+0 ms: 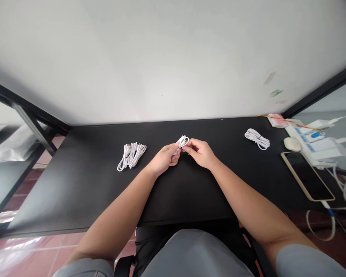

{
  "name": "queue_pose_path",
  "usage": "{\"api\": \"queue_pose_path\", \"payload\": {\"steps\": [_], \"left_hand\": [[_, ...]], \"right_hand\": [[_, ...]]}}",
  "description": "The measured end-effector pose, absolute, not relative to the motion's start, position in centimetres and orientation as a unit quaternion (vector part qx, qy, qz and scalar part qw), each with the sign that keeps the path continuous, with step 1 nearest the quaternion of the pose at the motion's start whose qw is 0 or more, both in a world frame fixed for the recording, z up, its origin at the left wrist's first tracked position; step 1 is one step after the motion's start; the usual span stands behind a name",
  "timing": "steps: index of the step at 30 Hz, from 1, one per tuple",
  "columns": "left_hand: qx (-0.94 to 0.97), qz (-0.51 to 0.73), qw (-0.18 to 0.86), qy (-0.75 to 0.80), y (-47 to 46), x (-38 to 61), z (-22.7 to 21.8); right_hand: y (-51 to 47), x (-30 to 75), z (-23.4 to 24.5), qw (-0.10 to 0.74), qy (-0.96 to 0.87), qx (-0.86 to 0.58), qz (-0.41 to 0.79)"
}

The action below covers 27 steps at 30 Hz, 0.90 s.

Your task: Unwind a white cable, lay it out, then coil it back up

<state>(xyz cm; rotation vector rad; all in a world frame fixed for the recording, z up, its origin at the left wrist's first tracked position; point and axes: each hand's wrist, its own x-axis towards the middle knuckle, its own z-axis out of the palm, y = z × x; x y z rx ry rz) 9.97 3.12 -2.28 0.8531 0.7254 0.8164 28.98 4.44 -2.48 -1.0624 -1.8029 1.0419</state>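
Over the middle of the black table point(83, 192), my left hand point(165, 158) and my right hand point(199, 151) meet and both pinch a small coiled white cable point(183, 142). Its loops stick up between my fingertips. A pile of bundled white cables point(131, 155) lies on the table to the left of my left hand. One more coiled white cable point(257, 139) lies apart, to the right of my right hand.
At the table's right end lie a phone point(307, 176) face up, a white mouse point(292, 144), a white power strip point(314, 144) with plugs and cords, and a small pink box point(276, 120). A white wall stands behind the table.
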Motion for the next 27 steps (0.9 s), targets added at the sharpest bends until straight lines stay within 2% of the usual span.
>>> {"api": "queue_pose_path", "payload": {"steps": [7, 11, 14, 17, 22, 27], "left_hand": [[0.422, 0.353, 0.777, 0.305, 3.0, 9.8, -2.1], [0.411, 0.369, 0.783, 0.286, 2.8, 10.1, -2.0], [0.389, 0.388, 0.787, 0.280, 2.7, 10.4, -2.0], [0.362, 0.394, 0.798, 0.275, 2.8, 10.5, -2.0], [0.327, 0.392, 0.816, 0.272, 3.0, 10.3, -2.0], [0.304, 0.399, 0.825, 0.260, 3.1, 10.1, -1.9]], "right_hand": [[5.0, 29.0, -3.0, 0.420, -0.592, -0.335, 0.601], [5.0, 28.7, -3.1, 0.446, -0.526, -0.319, 0.650], [4.9, 28.4, -3.2, 0.430, -0.527, -0.331, 0.654], [4.7, 28.4, -3.1, 0.442, -0.594, -0.363, 0.566], [4.2, 28.9, -2.0, 0.476, -0.750, -0.370, 0.270], [4.1, 29.4, -1.1, 0.446, -0.818, -0.343, 0.120]]}}
